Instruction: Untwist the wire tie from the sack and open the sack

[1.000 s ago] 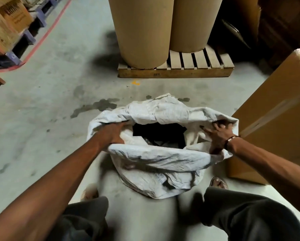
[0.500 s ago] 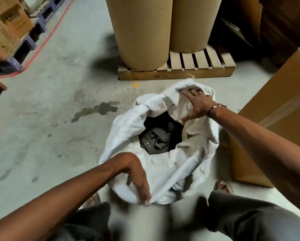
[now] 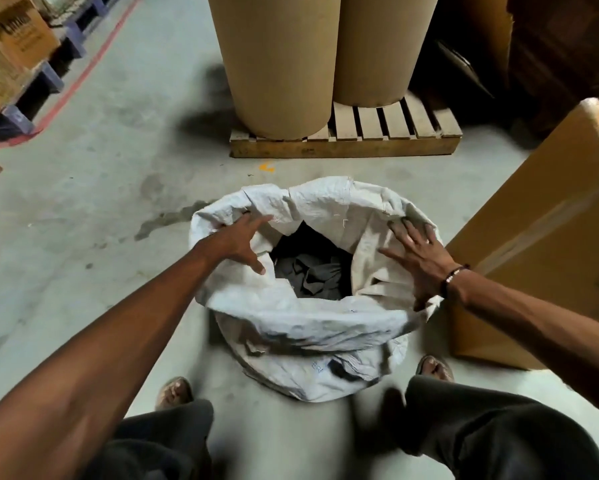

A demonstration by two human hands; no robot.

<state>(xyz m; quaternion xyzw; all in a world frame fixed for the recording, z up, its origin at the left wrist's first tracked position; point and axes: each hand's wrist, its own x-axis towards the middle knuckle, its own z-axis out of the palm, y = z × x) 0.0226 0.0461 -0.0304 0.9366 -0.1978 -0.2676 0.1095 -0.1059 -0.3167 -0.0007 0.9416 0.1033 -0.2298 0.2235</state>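
Observation:
A white woven sack (image 3: 301, 327) stands on the concrete floor between my feet, its mouth wide open and its rim rolled outward. Dark grey cloth (image 3: 312, 275) lies inside. My left hand (image 3: 239, 240) rests on the left side of the rim with fingers spread, thumb pointing down into the opening. My right hand (image 3: 416, 254) lies flat on the right side of the rim, fingers apart, a beaded band on the wrist. Neither hand closes on the fabric. No wire tie is visible.
Two tall brown paper rolls (image 3: 277, 64) stand on a wooden pallet (image 3: 343, 147) just behind the sack. A large cardboard box (image 3: 547, 233) sits close on the right. Stacked cartons (image 3: 10, 53) on blue pallets line the far left behind a red floor line.
Half a second ago my right hand held the far rim and my left the near rim. Both have shifted to the sides, and the sack mouth is now rounder and wider.

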